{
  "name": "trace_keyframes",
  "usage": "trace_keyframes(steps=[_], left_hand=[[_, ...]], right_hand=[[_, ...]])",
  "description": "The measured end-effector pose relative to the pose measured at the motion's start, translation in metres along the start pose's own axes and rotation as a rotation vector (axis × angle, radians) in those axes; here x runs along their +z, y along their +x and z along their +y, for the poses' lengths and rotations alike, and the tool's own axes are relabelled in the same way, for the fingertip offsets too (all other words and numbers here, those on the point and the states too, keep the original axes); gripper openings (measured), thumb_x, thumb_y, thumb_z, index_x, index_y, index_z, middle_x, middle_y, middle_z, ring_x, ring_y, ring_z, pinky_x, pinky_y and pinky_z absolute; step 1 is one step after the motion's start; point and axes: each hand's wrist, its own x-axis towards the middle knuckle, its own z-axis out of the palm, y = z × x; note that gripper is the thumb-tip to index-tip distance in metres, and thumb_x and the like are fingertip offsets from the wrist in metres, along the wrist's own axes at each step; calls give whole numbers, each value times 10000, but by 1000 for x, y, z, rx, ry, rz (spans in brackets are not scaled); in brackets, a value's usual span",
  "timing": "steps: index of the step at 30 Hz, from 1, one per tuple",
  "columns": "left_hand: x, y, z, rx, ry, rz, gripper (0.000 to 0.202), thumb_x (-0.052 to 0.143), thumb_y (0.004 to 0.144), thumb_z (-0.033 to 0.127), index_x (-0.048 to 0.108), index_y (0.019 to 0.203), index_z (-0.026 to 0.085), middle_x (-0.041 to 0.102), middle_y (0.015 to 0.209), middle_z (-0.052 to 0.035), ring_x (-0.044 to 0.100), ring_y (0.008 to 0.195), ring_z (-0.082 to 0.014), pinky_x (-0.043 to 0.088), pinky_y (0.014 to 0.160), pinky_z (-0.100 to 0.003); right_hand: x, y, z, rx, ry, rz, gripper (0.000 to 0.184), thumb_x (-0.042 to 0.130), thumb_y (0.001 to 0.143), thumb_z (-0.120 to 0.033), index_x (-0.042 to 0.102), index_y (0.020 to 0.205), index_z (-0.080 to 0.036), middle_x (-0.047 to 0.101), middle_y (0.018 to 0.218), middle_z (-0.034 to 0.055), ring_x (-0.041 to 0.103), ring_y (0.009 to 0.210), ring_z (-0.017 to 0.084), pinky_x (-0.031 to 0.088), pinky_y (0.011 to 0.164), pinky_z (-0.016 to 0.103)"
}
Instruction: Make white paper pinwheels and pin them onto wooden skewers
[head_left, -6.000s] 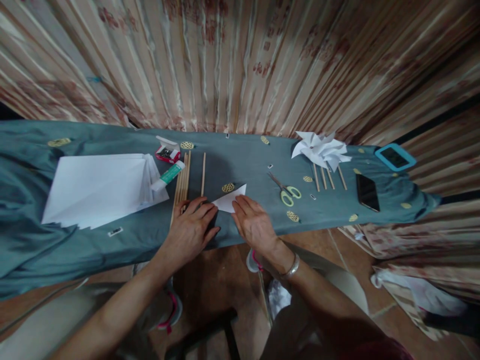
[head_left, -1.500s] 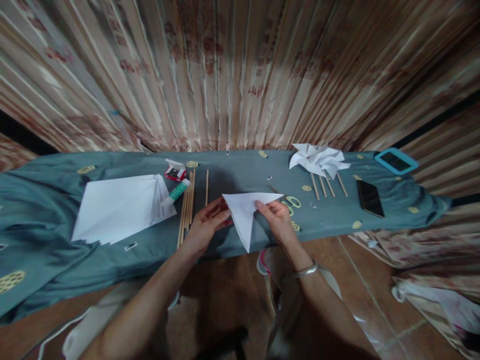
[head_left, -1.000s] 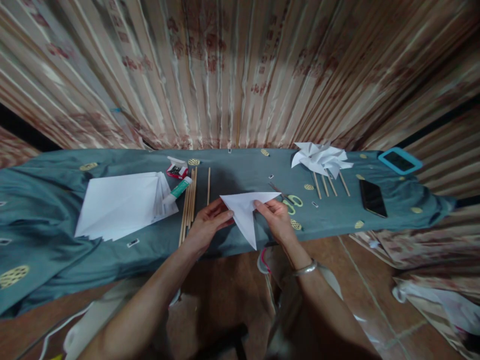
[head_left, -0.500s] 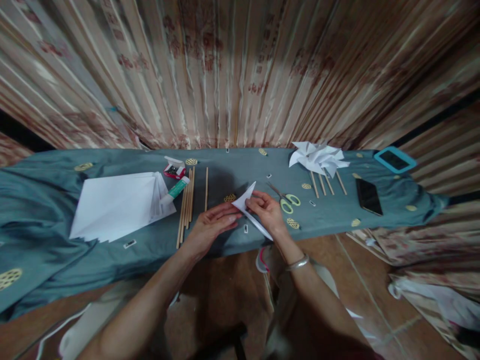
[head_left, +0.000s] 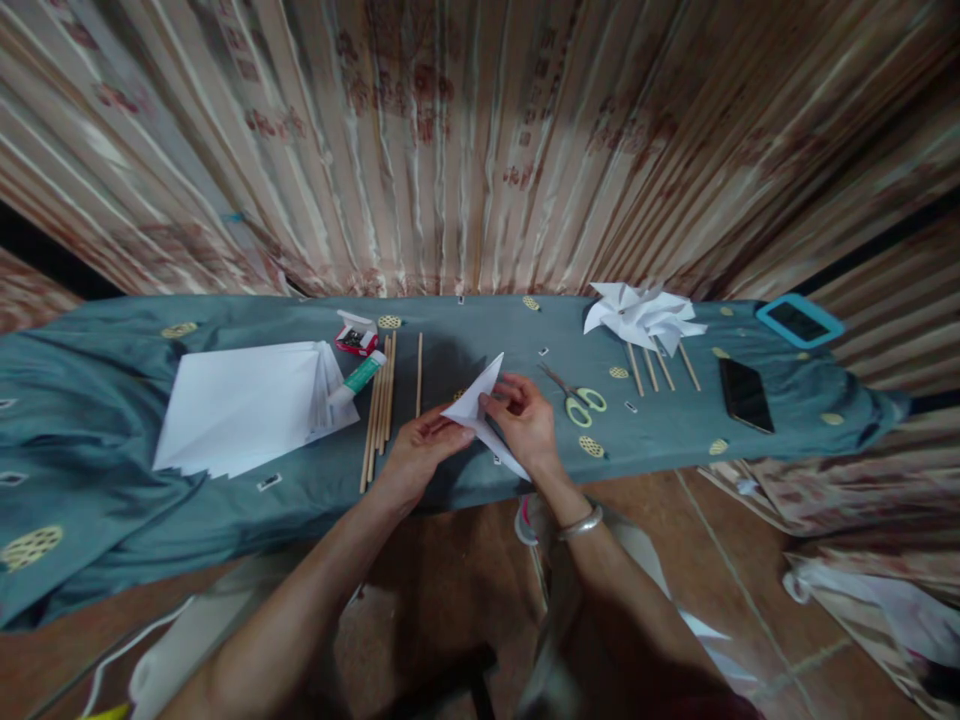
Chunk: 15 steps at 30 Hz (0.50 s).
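Observation:
A folded piece of white paper (head_left: pixel 474 404) is held between my two hands above the cloth-covered table, its pointed tip up. My left hand (head_left: pixel 421 452) pinches its left corner, thumb on the near side. Closed on the fold near the middle, my right hand (head_left: pixel 526 418) has its thumb pressed on the paper. A long edge of the paper runs down below the right hand. Scissors with light green handles (head_left: pixel 579 405) lie just right of my right hand. Left of my left hand are several wooden sticks (head_left: pixel 381 400) and a single stick (head_left: pixel 419 372).
White paper sheets (head_left: pixel 240 405) are stacked at left, with a green glue stick (head_left: pixel 364 371) and an open red box (head_left: pixel 356 340) nearby. At right lie paper pinwheels on sticks (head_left: pixel 641 316), a black phone (head_left: pixel 746 395) and a blue-framed device (head_left: pixel 799 319). A curtain (head_left: pixel 465 150) hangs behind.
The paper has moved a little left between my hands and shows more of its face. My right hand has shifted left with it. The view has turned slightly.

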Motion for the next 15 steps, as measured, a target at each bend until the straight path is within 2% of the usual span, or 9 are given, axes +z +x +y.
trace_keyframes(steps=[5, 9, 12, 15], left_hand=[[-4, -2, 1, -11, 14, -20, 478, 910, 498, 259, 746, 935, 154, 765, 943, -76, 694, 941, -226, 490, 971, -385], [-6, -4, 1, -14, 28, -8, 441, 869, 506, 218, 750, 925, 154, 766, 910, -69, 692, 934, -229, 498, 940, -375], [-7, -4, 2, -13, 60, 10, 383, 799, 521, 200, 756, 899, 154, 762, 857, -59, 691, 903, -233, 505, 889, -355], [-8, -1, 4, 12, 73, 78, 320, 732, 529, 214, 754, 843, 156, 746, 779, -40, 679, 798, -207, 507, 806, -324]], right_hand=[[-2, -3, -13, -24, -277, 34, 507, 778, 690, -464, 610, 1094, -209, 769, 892, 36, 662, 643, 162, 526, 665, 304], [-2, -6, -18, -58, -348, 21, 423, 760, 723, -439, 639, 1057, -210, 768, 915, 45, 658, 635, 174, 515, 674, 319], [-4, -9, -20, -137, -319, -105, 336, 652, 833, -453, 664, 1083, -229, 763, 999, 58, 702, 795, 206, 521, 775, 335], [-5, -16, -22, -221, -290, -318, 423, 556, 895, -507, 633, 1215, -241, 747, 1069, 61, 703, 935, 226, 522, 850, 348]])
